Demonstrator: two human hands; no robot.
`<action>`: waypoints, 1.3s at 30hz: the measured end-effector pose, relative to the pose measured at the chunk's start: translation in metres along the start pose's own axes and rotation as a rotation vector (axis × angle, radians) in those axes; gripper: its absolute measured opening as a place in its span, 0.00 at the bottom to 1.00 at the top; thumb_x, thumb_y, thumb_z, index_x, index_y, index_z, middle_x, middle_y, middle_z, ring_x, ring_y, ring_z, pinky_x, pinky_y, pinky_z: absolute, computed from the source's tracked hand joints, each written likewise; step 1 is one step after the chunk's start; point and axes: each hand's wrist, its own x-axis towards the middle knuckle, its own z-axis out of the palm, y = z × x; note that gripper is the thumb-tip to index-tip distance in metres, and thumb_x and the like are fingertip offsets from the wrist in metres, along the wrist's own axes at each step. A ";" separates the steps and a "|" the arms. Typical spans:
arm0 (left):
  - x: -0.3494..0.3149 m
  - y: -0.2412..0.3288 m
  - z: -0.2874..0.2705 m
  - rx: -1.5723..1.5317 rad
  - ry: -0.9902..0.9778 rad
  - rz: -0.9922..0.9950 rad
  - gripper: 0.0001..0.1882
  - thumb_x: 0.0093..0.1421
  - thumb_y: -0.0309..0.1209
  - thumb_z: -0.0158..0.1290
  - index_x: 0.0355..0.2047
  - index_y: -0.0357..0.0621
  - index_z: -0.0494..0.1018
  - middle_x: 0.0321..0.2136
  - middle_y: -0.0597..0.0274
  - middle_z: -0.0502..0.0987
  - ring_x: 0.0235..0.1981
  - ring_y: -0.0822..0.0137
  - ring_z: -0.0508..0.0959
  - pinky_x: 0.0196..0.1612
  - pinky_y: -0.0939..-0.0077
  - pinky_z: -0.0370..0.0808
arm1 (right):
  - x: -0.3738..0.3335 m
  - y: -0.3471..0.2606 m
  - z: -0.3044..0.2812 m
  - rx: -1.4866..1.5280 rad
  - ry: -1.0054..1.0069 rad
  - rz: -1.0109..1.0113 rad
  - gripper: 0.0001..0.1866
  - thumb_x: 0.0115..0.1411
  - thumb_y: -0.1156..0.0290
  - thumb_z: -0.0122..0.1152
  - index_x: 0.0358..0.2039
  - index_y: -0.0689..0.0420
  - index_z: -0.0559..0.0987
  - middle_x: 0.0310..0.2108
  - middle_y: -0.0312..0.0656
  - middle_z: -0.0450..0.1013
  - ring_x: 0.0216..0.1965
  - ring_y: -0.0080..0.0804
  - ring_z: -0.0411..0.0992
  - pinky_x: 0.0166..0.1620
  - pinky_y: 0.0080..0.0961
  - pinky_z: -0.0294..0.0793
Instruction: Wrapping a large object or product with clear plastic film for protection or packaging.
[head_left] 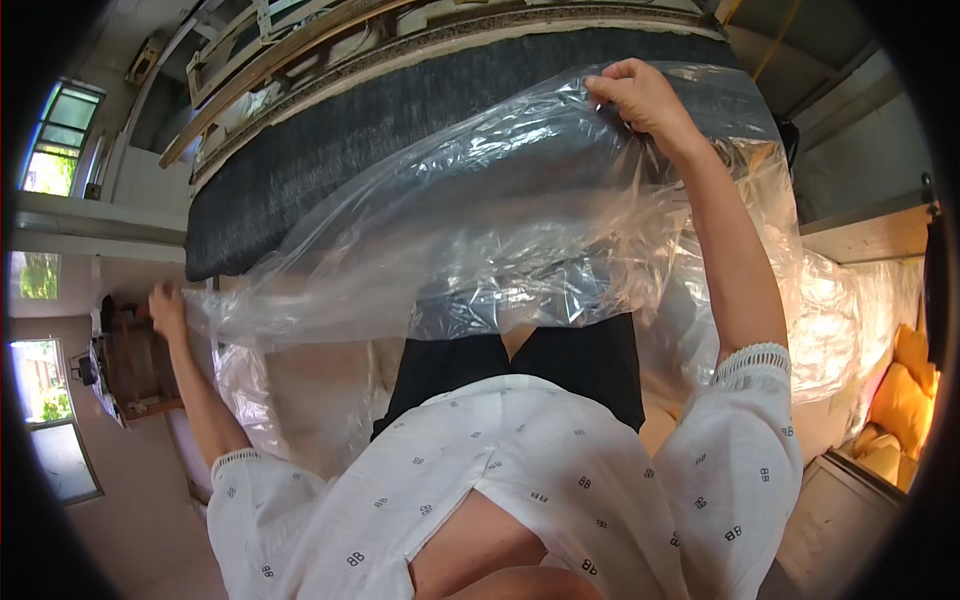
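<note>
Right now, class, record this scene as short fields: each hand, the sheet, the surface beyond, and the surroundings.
Left hand: holding the left end of the clear plastic sheet
Right hand: pinching the sheet's far edge
Sheet: crinkled, stretched between both hands
Beyond: dark surface, partly seen through the sheet
Surroundings: window at left; yellow bundle at right

There are two hands [168,308] [645,98], one held plastic sheet [530,215] and one white shirt [525,440].

Plastic sheeting [520,240] bars the middle; dark fabric [255,205] lies open upper left.
</note>
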 end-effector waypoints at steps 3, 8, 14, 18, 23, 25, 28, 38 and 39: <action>-0.054 0.132 -0.016 -0.575 0.019 0.372 0.13 0.59 0.34 0.49 0.41 0.40 0.74 0.40 0.55 0.75 0.42 0.61 0.74 0.47 0.74 0.69 | 0.003 0.003 -0.007 -0.098 -0.063 0.027 0.16 0.52 0.60 0.63 0.35 0.58 0.75 0.21 0.30 0.71 0.18 0.12 0.60 0.20 0.10 0.57; -0.146 0.321 -0.078 -0.835 -0.086 0.759 0.18 0.42 0.33 0.64 0.32 0.40 0.72 0.30 0.60 0.72 0.32 0.63 0.74 0.38 0.72 0.69 | 0.006 0.006 0.001 -0.063 -0.119 -0.097 0.10 0.53 0.67 0.61 0.32 0.60 0.79 0.20 0.31 0.71 0.21 0.13 0.63 0.25 0.13 0.62; -0.162 0.332 -0.060 -0.908 0.100 0.673 0.07 0.52 0.26 0.56 0.30 0.41 0.70 0.26 0.64 0.70 0.27 0.68 0.71 0.34 0.76 0.65 | 0.002 0.001 -0.002 0.029 -0.146 -0.125 0.12 0.55 0.68 0.59 0.40 0.57 0.79 0.23 0.27 0.69 0.23 0.12 0.62 0.28 0.11 0.61; -0.174 0.325 -0.051 -1.207 -0.092 0.465 0.04 0.55 0.24 0.53 0.30 0.40 0.69 0.24 0.68 0.68 0.26 0.77 0.68 0.31 0.83 0.63 | -0.001 0.008 0.004 0.099 -0.091 -0.182 0.15 0.55 0.67 0.59 0.43 0.57 0.76 0.22 0.27 0.69 0.23 0.12 0.62 0.28 0.11 0.62; -0.185 0.320 -0.062 -1.353 -0.124 0.331 0.06 0.56 0.25 0.54 0.32 0.40 0.68 0.22 0.74 0.65 0.22 0.81 0.62 0.26 0.88 0.60 | -0.002 0.023 0.013 -0.233 0.126 -0.436 0.13 0.53 0.67 0.60 0.38 0.57 0.71 0.19 0.33 0.71 0.24 0.20 0.68 0.30 0.19 0.66; -0.190 0.310 -0.065 -1.282 -0.161 0.329 0.07 0.54 0.26 0.55 0.32 0.40 0.69 0.21 0.73 0.64 0.21 0.81 0.61 0.26 0.87 0.60 | -0.005 0.020 0.018 -0.293 0.157 -0.442 0.14 0.51 0.67 0.61 0.36 0.56 0.70 0.20 0.34 0.72 0.25 0.26 0.70 0.30 0.24 0.67; -0.200 0.294 -0.075 -1.106 -0.256 0.351 0.10 0.51 0.26 0.58 0.33 0.41 0.70 0.21 0.73 0.63 0.22 0.81 0.61 0.26 0.86 0.59 | -0.008 0.016 0.019 -0.468 0.248 -0.423 0.14 0.51 0.65 0.62 0.36 0.55 0.70 0.22 0.34 0.71 0.26 0.31 0.71 0.31 0.27 0.68; -0.211 0.254 -0.074 -0.994 -0.213 0.367 0.05 0.52 0.27 0.57 0.29 0.38 0.76 0.23 0.66 0.70 0.25 0.75 0.69 0.30 0.82 0.64 | 0.017 0.006 -0.001 -0.453 0.150 -0.550 0.09 0.52 0.65 0.60 0.31 0.56 0.77 0.28 0.36 0.69 0.32 0.29 0.69 0.36 0.25 0.68; -0.202 0.262 -0.079 -1.052 -0.110 0.323 0.05 0.55 0.27 0.55 0.31 0.38 0.76 0.24 0.66 0.70 0.28 0.75 0.69 0.32 0.83 0.64 | 0.021 -0.003 -0.007 -0.323 0.196 -0.662 0.08 0.53 0.66 0.60 0.29 0.57 0.77 0.29 0.37 0.69 0.33 0.27 0.69 0.37 0.24 0.67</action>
